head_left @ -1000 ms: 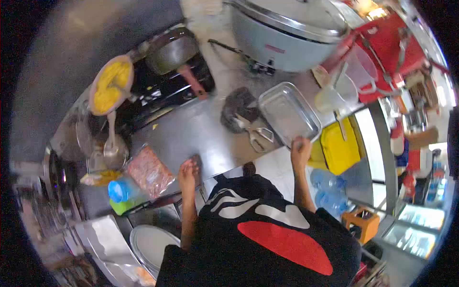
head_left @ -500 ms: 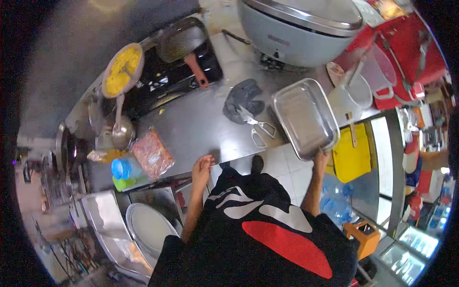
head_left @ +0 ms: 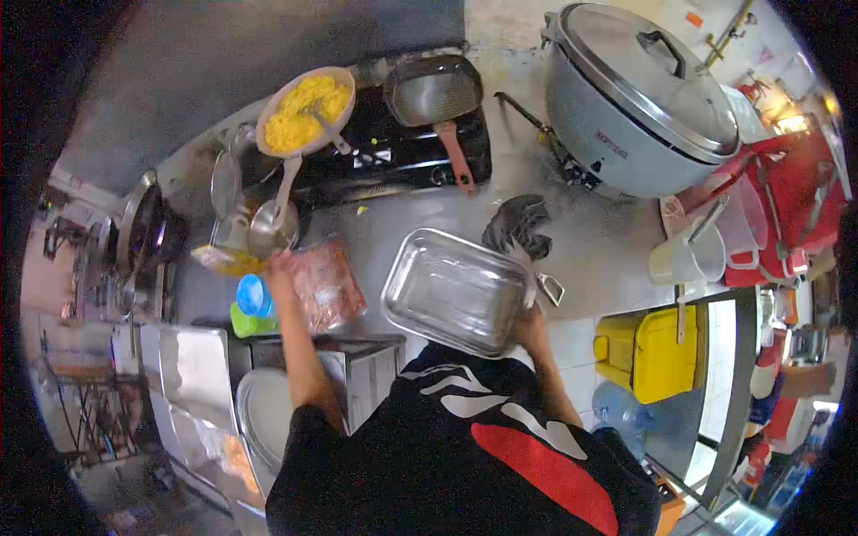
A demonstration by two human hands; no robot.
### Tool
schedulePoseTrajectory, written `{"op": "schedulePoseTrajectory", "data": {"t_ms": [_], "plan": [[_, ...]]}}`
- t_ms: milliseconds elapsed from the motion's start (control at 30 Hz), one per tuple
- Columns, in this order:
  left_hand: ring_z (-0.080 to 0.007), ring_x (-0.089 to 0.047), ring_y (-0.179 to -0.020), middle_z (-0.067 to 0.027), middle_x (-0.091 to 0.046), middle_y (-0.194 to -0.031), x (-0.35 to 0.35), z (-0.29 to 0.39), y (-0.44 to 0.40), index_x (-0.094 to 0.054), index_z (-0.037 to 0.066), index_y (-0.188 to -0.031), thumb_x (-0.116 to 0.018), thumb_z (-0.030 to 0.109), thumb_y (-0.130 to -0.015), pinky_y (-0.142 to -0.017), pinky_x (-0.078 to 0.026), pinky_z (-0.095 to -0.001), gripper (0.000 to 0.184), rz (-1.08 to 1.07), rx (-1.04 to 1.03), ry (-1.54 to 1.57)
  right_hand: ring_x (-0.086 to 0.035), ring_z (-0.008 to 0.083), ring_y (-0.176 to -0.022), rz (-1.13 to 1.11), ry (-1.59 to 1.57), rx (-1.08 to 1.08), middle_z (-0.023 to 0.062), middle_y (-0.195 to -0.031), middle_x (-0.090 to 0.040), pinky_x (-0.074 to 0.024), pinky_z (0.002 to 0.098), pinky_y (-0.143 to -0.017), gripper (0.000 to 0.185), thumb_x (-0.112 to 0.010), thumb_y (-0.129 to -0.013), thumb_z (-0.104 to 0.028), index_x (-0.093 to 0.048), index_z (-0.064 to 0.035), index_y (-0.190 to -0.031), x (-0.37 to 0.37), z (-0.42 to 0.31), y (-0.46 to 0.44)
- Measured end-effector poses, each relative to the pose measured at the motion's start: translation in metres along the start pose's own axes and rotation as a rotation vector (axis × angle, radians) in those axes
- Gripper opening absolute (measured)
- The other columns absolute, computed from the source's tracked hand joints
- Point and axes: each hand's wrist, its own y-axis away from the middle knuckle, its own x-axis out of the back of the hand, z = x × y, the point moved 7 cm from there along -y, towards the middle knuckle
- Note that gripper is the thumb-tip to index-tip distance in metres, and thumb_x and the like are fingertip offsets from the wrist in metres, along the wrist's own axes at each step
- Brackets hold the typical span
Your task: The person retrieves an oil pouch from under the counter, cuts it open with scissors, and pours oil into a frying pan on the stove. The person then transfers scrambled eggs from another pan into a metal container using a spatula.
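Note:
My right hand (head_left: 529, 329) grips the near right corner of a rectangular metal tray (head_left: 456, 290), held tilted over the counter's front edge; nothing shows inside it. My left hand (head_left: 280, 266) is at the left edge of a flat clear bag of reddish ground meat (head_left: 326, 288); blur hides whether its fingers hold the bag. A blue-lidded container (head_left: 254, 295) stands just left of that hand. Behind the tray's right end lie a black crumpled bag (head_left: 518, 225) and scissors (head_left: 550, 288), partly covered by the tray.
Behind are a pan of yellow food (head_left: 308, 112) and a square grill pan (head_left: 433, 89) on the black stove (head_left: 402, 161). A large rice cooker (head_left: 626, 116) stands at the back right, near a plastic jug (head_left: 679, 259). A yellow bin (head_left: 666, 353) is below right.
The tray has moved left across the counter with my right hand, now partly over the scissors. My left hand has gone from the counter's edge to the meat bag. The view has shifted.

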Motion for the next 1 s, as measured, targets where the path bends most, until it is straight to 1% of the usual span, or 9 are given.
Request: {"op": "schedulePoseTrajectory", "data": {"t_ms": [33,133,300,367,400,567,600,833,1000], "plan": [[-0.0192,-0.054,-0.101,-0.0089,-0.054,-0.116,0.005,0.011,-0.021,-0.052,0.008,-0.114,-0.053,0.031,-0.087,-0.078,-0.047,-0.0299,0.036,0.008,-0.053,0.038,-0.06,0.0322,-0.08,-0.008,-0.018,0.015,0.0226,-0.088,-0.062,-0.0469,0.0418,-0.073,0.041,-0.059,-0.078,-0.016,-0.049,0.0071,-0.11,-0.032,0.029,-0.011],[-0.0192,-0.055,-0.1,-0.0087,-0.055,-0.114,0.01,0.017,-0.08,-0.05,0.008,-0.116,-0.052,0.032,-0.087,-0.077,-0.049,-0.0311,0.038,0.057,0.136,0.053,-0.061,0.0337,-0.084,0.03,0.068,0.019,0.0249,-0.091,-0.062,-0.0474,0.0408,-0.073,0.044,-0.059,-0.08,-0.023,-0.05,0.0064,-0.112,-0.068,-0.028,-0.003],[-0.0224,-0.062,-0.083,-0.0127,-0.061,-0.1,-0.067,0.062,-0.1,-0.049,0.003,-0.114,-0.045,0.039,-0.091,-0.07,-0.053,-0.0321,0.043,-0.533,0.175,-0.124,-0.063,0.0352,-0.082,-0.214,0.36,-0.33,0.0251,-0.08,-0.063,-0.0473,0.0419,-0.07,0.05,-0.065,-0.076,-0.042,-0.059,0.0067,-0.09,-0.077,-0.06,-0.001],[-0.0233,-0.063,-0.076,-0.0135,-0.063,-0.094,-0.08,0.055,-0.106,-0.051,0.002,-0.111,-0.043,0.041,-0.092,-0.066,-0.054,-0.0325,0.045,-0.6,0.475,0.098,-0.064,0.0325,-0.076,0.024,0.25,-0.156,0.0238,-0.074,-0.062,-0.0477,0.0411,-0.066,0.054,-0.067,-0.073,-0.046,-0.06,0.0062,-0.081,-0.058,-0.069,-0.006],[-0.0228,-0.063,-0.075,-0.0134,-0.063,-0.094,-0.078,0.055,-0.114,-0.051,0.002,-0.111,-0.044,0.043,-0.091,-0.065,-0.054,-0.0325,0.045,-0.612,0.501,0.114,-0.063,0.0339,-0.071,0.211,0.438,0.141,0.0217,-0.076,-0.063,-0.0474,0.0416,-0.062,0.047,-0.065,-0.076,-0.042,-0.061,0.0046,-0.082,-0.05,-0.071,-0.017],[-0.0191,-0.06,-0.065,-0.0115,-0.063,-0.091,-0.101,0.014,-0.147,-0.052,0.005,-0.112,-0.045,0.046,-0.09,-0.056,-0.052,-0.0299,0.048,-0.693,0.615,0.152,-0.06,0.0372,-0.076,0.342,0.446,0.336,0.0183,-0.077,-0.063,-0.0473,0.044,-0.065,0.022,-0.062,-0.076,-0.021,-0.063,-0.0007,-0.084,-0.023,-0.118,-0.092],[-0.0162,-0.055,-0.056,-0.0086,-0.063,-0.085,-0.104,0.016,-0.143,-0.053,0.006,-0.113,-0.046,0.047,-0.089,-0.046,-0.046,-0.0264,0.049,-0.664,0.626,0.158,-0.06,0.0362,-0.078,0.352,0.465,0.369,0.0188,-0.077,-0.063,-0.0471,0.0443,-0.067,0.02,-0.061,-0.076,-0.02,-0.063,-0.0008,-0.084,-0.026,-0.132,-0.112],[-0.0131,-0.048,-0.051,-0.0065,-0.057,-0.076,-0.096,0.0,-0.137,-0.051,0.003,-0.117,-0.046,0.042,-0.091,-0.04,-0.038,-0.0236,0.047,-0.664,0.661,0.329,-0.056,0.0381,-0.087,0.239,0.966,0.193,0.0164,-0.099,-0.06,-0.0464,0.0443,-0.076,0.029,-0.056,-0.079,-0.029,-0.063,-0.0036,-0.091,-0.073,-0.107,-0.267],[-0.0121,-0.048,-0.056,-0.0053,-0.055,-0.078,-0.102,0.011,-0.127,-0.05,0.003,-0.119,-0.046,0.04,-0.091,-0.045,-0.039,-0.0224,0.047,-0.668,0.671,0.4,-0.049,0.0317,-0.106,0.121,1.114,0.207,0.0117,-0.109,-0.057,-0.0452,0.0456,-0.078,0.031,-0.055,-0.078,-0.032,-0.062,-0.0104,-0.1,-0.083,-0.109,-0.266]]}}
